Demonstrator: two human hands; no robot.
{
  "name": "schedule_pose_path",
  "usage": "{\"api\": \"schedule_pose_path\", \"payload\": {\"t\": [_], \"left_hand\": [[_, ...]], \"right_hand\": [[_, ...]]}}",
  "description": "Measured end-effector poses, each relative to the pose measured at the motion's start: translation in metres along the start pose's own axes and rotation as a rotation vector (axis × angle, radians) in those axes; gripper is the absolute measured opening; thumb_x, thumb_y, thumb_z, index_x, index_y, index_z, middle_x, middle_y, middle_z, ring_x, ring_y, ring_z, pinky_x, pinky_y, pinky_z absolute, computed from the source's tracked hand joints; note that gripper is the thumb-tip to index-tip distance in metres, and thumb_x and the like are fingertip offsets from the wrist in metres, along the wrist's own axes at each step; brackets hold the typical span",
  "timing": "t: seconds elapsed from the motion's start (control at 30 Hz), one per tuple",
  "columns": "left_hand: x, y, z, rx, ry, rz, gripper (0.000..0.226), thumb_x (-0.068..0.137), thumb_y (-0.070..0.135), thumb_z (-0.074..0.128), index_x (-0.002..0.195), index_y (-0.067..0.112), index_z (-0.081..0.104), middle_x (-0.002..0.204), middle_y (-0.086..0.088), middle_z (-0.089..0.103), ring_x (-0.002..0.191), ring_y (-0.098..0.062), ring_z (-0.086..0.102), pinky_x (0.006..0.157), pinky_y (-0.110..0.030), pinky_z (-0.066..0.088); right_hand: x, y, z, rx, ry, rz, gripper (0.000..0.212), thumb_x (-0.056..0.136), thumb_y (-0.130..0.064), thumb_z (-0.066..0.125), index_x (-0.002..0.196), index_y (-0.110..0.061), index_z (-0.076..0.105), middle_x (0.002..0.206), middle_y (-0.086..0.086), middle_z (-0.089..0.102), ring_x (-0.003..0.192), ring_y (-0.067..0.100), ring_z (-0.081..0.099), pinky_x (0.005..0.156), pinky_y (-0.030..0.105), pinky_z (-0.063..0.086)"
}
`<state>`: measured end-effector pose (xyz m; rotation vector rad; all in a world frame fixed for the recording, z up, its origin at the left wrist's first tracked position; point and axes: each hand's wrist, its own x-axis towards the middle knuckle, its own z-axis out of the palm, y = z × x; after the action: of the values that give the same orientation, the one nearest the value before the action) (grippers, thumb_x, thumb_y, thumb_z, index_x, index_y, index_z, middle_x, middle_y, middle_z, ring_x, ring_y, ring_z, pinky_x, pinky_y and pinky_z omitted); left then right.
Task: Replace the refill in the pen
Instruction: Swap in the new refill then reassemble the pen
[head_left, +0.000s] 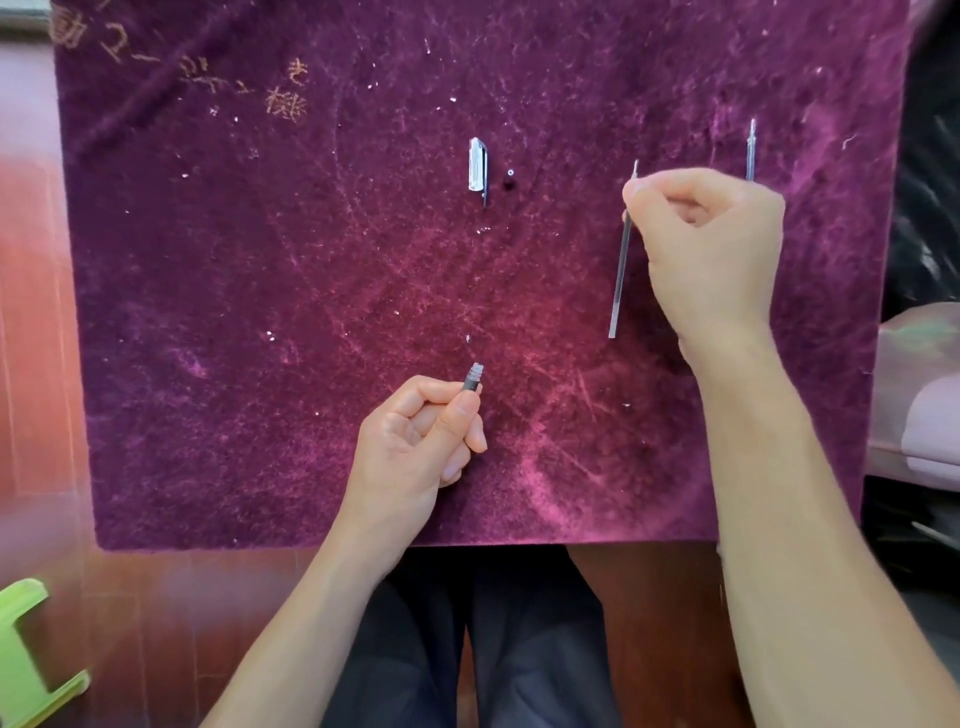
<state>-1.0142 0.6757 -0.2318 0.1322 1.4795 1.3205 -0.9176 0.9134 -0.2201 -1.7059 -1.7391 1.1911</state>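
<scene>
My left hand (415, 441) is closed around the pen barrel (474, 378); only its dark threaded end pokes out past the thumb. My right hand (711, 249) pinches a thin grey refill (621, 270) near its tip, the refill's length slanting down toward me over the cloth. A second refill (751, 150) lies farther right, partly hidden behind my right hand. The clear pen cap (478, 166) lies near the cloth's centre top, with a small round tip piece (510, 173) and a dark bit just right of it.
Everything rests on a purple velvet cloth (260, 312) with gold embroidery at its top left. A green plastic object (26, 649) sits on the floor at bottom left. Pale pink items (924, 389) lie beyond the cloth's right edge. My knees show below the near edge.
</scene>
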Motion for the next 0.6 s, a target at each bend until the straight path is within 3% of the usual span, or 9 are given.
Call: {"api": "schedule_pose_path", "payload": {"t": [0.07, 0.17, 0.33, 0.5, 0.6], "left_hand": [[0.000, 0.001, 0.001, 0.009, 0.014, 0.001, 0.028, 0.094, 0.028, 0.064, 0.097, 0.000, 0.062, 0.071, -0.011, 0.065, 0.046, -0.007, 0.040, 0.045, -0.017, 0.036], [-0.001, 0.002, 0.003, 0.013, 0.028, -0.002, 0.031, 0.094, 0.028, 0.063, 0.098, -0.003, 0.061, 0.072, -0.011, 0.065, 0.046, -0.007, 0.040, 0.045, -0.016, 0.036], [-0.001, 0.005, 0.005, -0.002, 0.041, -0.009, 0.038, 0.093, 0.029, 0.064, 0.101, -0.008, 0.058, 0.072, -0.012, 0.064, 0.046, -0.008, 0.040, 0.044, -0.016, 0.036], [-0.001, 0.006, 0.006, 0.004, 0.048, -0.008, 0.041, 0.092, 0.029, 0.064, 0.105, -0.009, 0.058, 0.072, -0.012, 0.065, 0.045, -0.007, 0.040, 0.044, -0.016, 0.036], [0.000, 0.005, 0.006, 0.004, 0.047, -0.010, 0.041, 0.092, 0.030, 0.064, 0.105, -0.008, 0.059, 0.072, -0.011, 0.065, 0.045, -0.007, 0.040, 0.044, -0.016, 0.036]], "right_hand": [[0.008, 0.000, -0.002, -0.111, 0.037, -0.034, 0.016, 0.089, -0.035, 0.072, 0.087, -0.026, 0.085, 0.062, -0.023, 0.069, 0.057, -0.013, 0.064, 0.070, 0.013, 0.054], [0.020, 0.000, -0.003, -0.177, 0.063, -0.062, 0.019, 0.090, -0.033, 0.069, 0.089, -0.024, 0.085, 0.061, -0.025, 0.066, 0.057, -0.021, 0.062, 0.067, -0.004, 0.044], [0.032, -0.006, -0.003, -0.273, 0.072, -0.102, 0.021, 0.094, -0.031, 0.067, 0.093, -0.018, 0.085, 0.069, -0.015, 0.069, 0.059, -0.007, 0.063, 0.069, -0.003, 0.041], [0.038, -0.012, 0.001, -0.364, 0.083, -0.153, 0.022, 0.097, -0.030, 0.066, 0.097, -0.017, 0.083, 0.079, -0.010, 0.072, 0.083, 0.012, 0.076, 0.092, 0.032, 0.059], [0.038, -0.011, 0.003, -0.368, 0.084, -0.150, 0.021, 0.097, -0.030, 0.067, 0.099, -0.016, 0.083, 0.077, -0.009, 0.071, 0.083, 0.015, 0.076, 0.093, 0.039, 0.059]]}}
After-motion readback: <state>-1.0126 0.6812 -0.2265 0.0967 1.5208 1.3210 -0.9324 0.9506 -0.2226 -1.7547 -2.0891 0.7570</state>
